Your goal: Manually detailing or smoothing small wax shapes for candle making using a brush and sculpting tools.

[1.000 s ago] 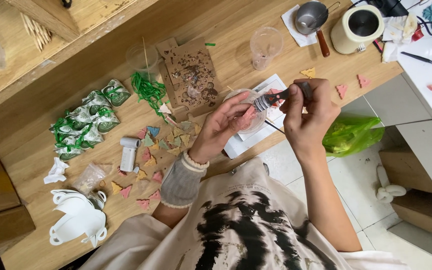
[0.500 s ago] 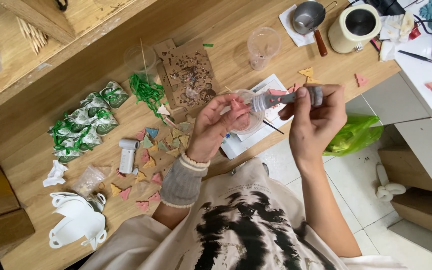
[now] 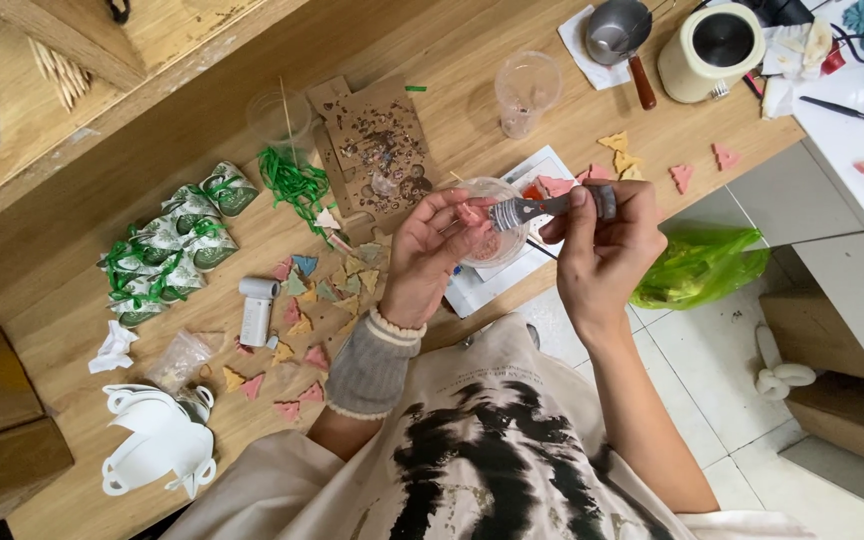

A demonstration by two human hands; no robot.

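At table edge, right hand gripping brush (bristles leftward)

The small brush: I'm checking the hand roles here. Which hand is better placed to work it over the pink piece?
Probably the right hand: it grips the brush, bristles at the pink piece pinched by the left hand.
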